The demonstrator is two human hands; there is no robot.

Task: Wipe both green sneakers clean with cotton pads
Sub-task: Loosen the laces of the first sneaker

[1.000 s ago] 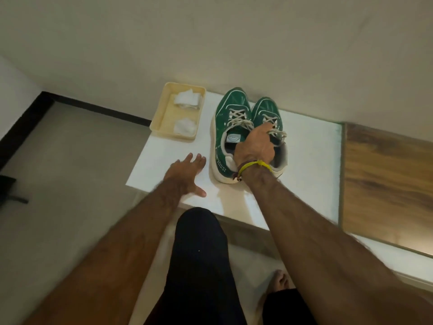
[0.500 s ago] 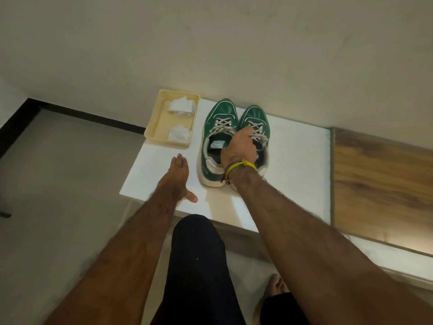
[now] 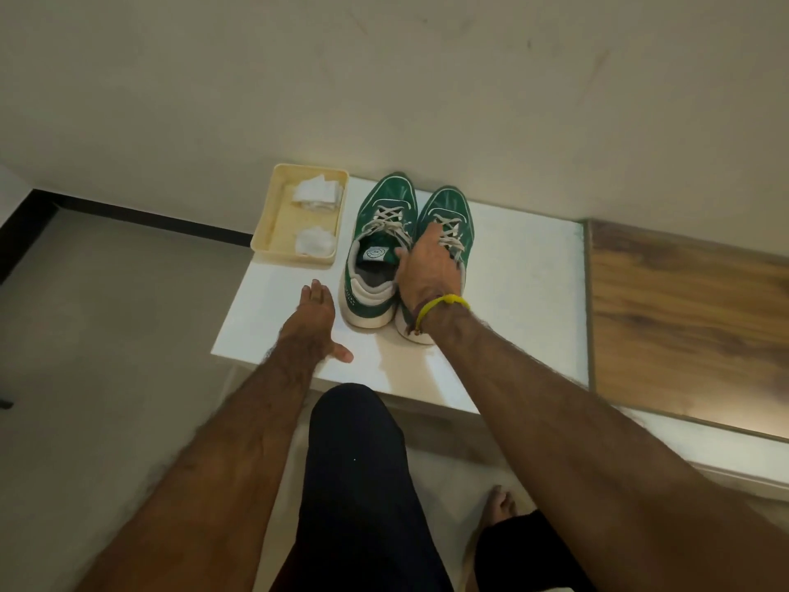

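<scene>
Two green sneakers with white laces and soles stand side by side on a white table (image 3: 521, 292), toes toward the wall: the left sneaker (image 3: 382, 232) and the right sneaker (image 3: 452, 207). My right hand (image 3: 431, 267), with a yellow band at the wrist, is over the collar of the right sneaker with the thumb reaching into the gap between the two. My left hand (image 3: 314, 318) lies flat on the table, fingers together, just left of the left sneaker's heel and holding nothing. A cream tray (image 3: 273, 224) left of the sneakers holds cotton pads (image 3: 315, 241).
The wall rises directly behind the table. A wooden surface (image 3: 683, 318) adjoins the table on the right. My dark-trousered knee (image 3: 354, 463) and a bare foot (image 3: 499, 504) are below the table's front edge, over a grey floor (image 3: 106, 335).
My left hand has drawn its fingers together and settled flat beside the left sneaker. My right hand stays on the right sneaker. The view has pulled back slightly.
</scene>
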